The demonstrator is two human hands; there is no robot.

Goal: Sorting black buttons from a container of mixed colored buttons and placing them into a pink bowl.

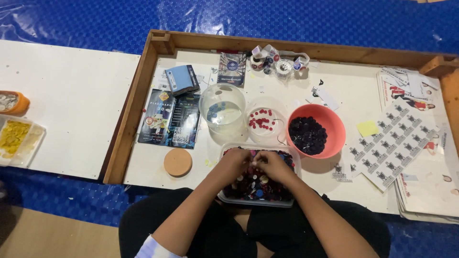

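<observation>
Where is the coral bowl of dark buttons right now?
In the head view the coral bowl sits right of centre on the white tray, beside the small clear tub of red buttons and just beyond the right hand.

place: home craft or small packing workshop, set on the floor
bench (143, 167): low white board, wooden rim
beyond the fingers (253, 165): bowls of sorted buttons (308, 135), tape rolls (279, 64), sticker sheets (392, 143)
floor: blue tarp (71, 19)
</observation>
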